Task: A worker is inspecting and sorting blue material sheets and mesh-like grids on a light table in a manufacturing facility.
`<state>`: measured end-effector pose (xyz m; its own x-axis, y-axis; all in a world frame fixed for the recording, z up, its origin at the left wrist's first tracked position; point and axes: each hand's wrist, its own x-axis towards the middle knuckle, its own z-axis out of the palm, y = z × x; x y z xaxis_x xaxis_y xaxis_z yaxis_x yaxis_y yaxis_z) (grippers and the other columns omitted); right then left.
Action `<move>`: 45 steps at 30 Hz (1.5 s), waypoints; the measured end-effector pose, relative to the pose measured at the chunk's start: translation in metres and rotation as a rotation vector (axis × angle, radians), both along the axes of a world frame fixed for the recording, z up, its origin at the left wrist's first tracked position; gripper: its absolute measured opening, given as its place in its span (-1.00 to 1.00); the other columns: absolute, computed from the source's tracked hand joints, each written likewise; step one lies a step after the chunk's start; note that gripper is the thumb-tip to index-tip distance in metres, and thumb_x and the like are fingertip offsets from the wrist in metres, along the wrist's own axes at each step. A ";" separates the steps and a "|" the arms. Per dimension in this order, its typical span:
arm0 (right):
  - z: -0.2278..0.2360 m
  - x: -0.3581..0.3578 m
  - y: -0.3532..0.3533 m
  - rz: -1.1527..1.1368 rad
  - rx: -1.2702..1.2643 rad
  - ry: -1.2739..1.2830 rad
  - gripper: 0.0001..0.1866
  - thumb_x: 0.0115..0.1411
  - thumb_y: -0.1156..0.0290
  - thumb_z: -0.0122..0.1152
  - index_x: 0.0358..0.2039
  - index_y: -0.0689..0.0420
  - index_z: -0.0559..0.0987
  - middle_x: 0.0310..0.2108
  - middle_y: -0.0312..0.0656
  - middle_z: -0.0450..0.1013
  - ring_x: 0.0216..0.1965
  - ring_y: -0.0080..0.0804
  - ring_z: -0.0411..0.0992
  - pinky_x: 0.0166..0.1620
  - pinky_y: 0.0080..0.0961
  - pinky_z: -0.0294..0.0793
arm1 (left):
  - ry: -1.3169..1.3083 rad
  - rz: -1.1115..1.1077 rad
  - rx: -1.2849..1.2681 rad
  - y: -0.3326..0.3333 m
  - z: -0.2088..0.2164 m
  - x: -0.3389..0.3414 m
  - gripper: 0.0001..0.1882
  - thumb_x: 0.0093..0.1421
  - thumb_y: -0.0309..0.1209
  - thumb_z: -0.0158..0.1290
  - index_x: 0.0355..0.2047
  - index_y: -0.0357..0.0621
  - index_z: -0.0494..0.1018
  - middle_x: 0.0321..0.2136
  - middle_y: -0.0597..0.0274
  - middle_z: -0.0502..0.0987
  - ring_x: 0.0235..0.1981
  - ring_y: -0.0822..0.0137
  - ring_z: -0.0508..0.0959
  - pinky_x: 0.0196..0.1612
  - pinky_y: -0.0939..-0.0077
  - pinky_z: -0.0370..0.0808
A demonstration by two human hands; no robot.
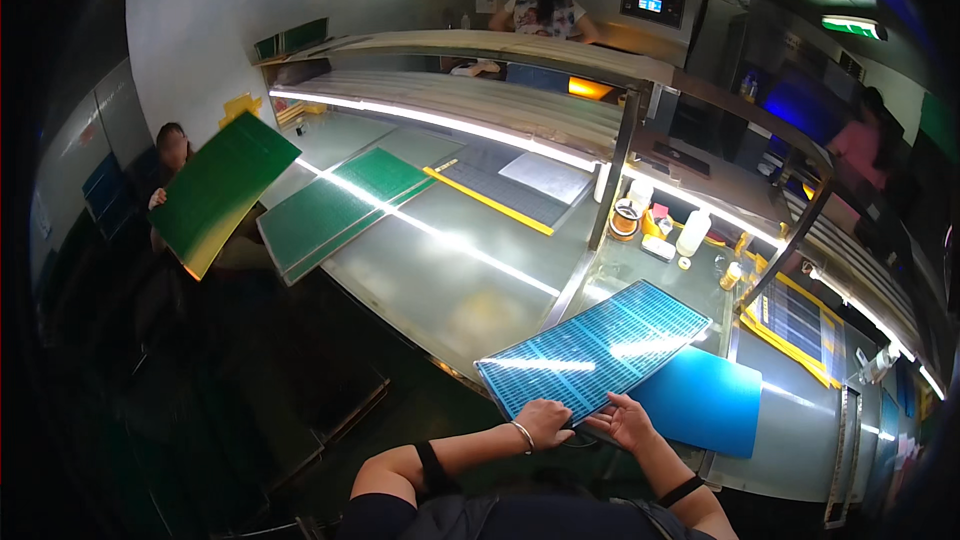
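A thin rectangular panel (595, 345) with a blue grid pattern and a shiny face is tilted over the bench edge in front of me. My left hand (543, 424), with a bracelet at the wrist, is closed on its near edge. Close beside it, my right hand (632, 424) holds the same edge near the right, thumb up and fingers partly under the panel. Those fingertips are partly hidden. Beneath and to the right lies a plain blue sheet (705, 400), partly covered by the panel.
At far left a person holds a green panel (225, 195). Another green panel (350, 210) and a yellow-edged dark sheet (500, 185) lie on the bench (440, 290). An orange spool (626, 218) and white bottle (693, 232) stand beyond my panel. A post (615, 175) supports the lit shelf.
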<state>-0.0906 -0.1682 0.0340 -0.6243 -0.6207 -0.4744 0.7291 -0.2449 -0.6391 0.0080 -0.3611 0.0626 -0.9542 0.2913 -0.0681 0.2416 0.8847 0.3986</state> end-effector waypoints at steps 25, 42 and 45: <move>0.019 0.093 0.166 -0.692 0.234 0.330 -0.55 0.04 0.66 0.08 0.00 0.23 0.36 -0.23 -0.18 0.43 -0.23 -0.45 0.42 -0.08 -0.45 0.44 | -0.554 0.030 1.021 -0.030 -0.031 -0.121 -0.84 0.19 -0.45 0.01 -0.38 -0.34 0.48 -0.51 0.17 0.54 -0.51 0.40 0.55 -0.49 0.55 0.51; 0.074 0.442 0.382 -1.828 1.351 0.592 -0.53 0.15 0.45 0.08 0.09 0.18 0.33 -0.23 -0.23 0.46 -0.36 -0.62 0.36 -0.27 -0.63 0.39 | -0.567 0.337 0.675 0.047 -0.069 -0.079 -0.56 0.16 -0.29 0.04 -0.08 -0.40 0.31 -0.13 -0.19 0.44 -0.10 0.02 0.46 -0.07 0.13 0.47; 0.070 0.512 0.413 -1.945 1.688 0.436 -0.55 0.15 0.43 0.06 0.07 0.20 0.34 -0.25 -0.11 0.49 -0.31 -0.54 0.42 -0.20 -0.52 0.42 | -0.496 0.339 0.616 0.060 -0.058 -0.075 -0.57 0.16 -0.30 0.05 -0.09 -0.40 0.31 -0.14 -0.19 0.44 -0.12 0.02 0.47 -0.10 0.14 0.48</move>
<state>0.4213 0.2451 0.1036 0.0805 0.8775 0.4728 0.3158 0.4274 -0.8471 -0.0672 -0.3014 0.0041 -0.8981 0.1181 -0.4237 -0.3258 0.4685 0.8212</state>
